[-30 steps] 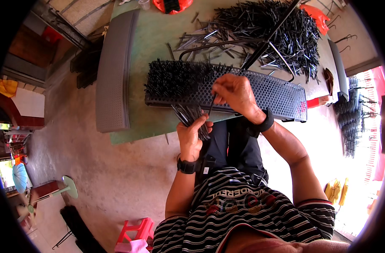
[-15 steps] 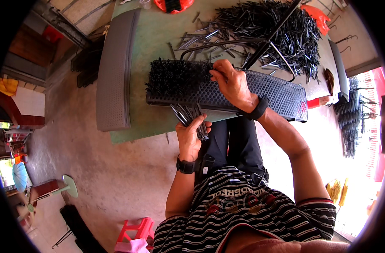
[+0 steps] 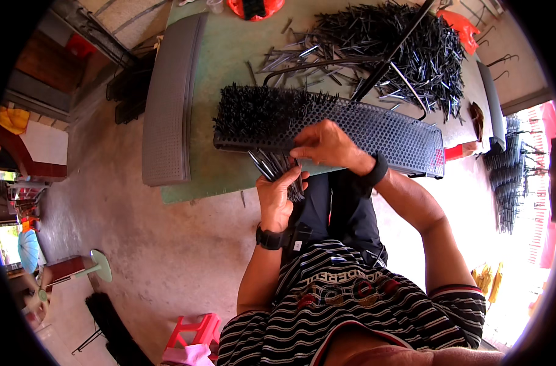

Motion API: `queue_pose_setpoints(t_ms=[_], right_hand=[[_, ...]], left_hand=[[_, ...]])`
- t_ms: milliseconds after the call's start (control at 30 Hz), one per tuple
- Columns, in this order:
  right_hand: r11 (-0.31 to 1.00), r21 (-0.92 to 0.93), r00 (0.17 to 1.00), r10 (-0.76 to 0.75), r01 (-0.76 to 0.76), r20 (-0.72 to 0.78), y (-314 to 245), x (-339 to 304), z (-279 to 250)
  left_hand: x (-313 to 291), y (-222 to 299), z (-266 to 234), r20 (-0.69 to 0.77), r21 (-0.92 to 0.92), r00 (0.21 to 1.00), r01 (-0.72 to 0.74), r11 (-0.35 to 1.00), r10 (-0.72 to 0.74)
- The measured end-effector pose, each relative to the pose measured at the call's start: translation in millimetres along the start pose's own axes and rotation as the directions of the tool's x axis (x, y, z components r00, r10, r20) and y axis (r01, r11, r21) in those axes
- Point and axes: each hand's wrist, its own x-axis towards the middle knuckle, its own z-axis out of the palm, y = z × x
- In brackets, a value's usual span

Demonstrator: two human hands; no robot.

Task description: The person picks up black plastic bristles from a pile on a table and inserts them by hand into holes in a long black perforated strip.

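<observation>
The left hand (image 3: pixel 279 194) is closed around a bundle of black pins (image 3: pixel 277 168), holding them just below the near edge of the perforated grey panel (image 3: pixel 375 131). The right hand (image 3: pixel 327 146) rests on this panel, fingers bent down at its near edge and touching the top of the bundle; whether it pinches one pin I cannot tell. The panel lies on the green table (image 3: pixel 229 58), its left part already full of upright black pins (image 3: pixel 260 113). Behind it lies a big heap of loose pins (image 3: pixel 406 49). A second grey panel (image 3: pixel 167 100) lies along the table's left side. An orange-red object (image 3: pixel 253 8) sits at the far edge.
</observation>
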Motion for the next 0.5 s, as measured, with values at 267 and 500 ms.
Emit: queue_pose_setpoints(t_ms=[267, 500], right_hand=[[0.941, 0.299, 0.987, 0.154, -0.16, 0.045, -4.2, -15.3, 4.7], [0.945, 0.29, 0.984, 0.169, -0.149, -0.047, -7.3, -21.2, 11.7]], left_hand=[[-3.0, 1.8, 6.8, 0.022, 0.007, 1.0, -0.011, 1.0, 0.01], [-1.6, -3.1, 7.6, -0.022, -0.041, 1.0, -0.007, 0.999, 0.006]])
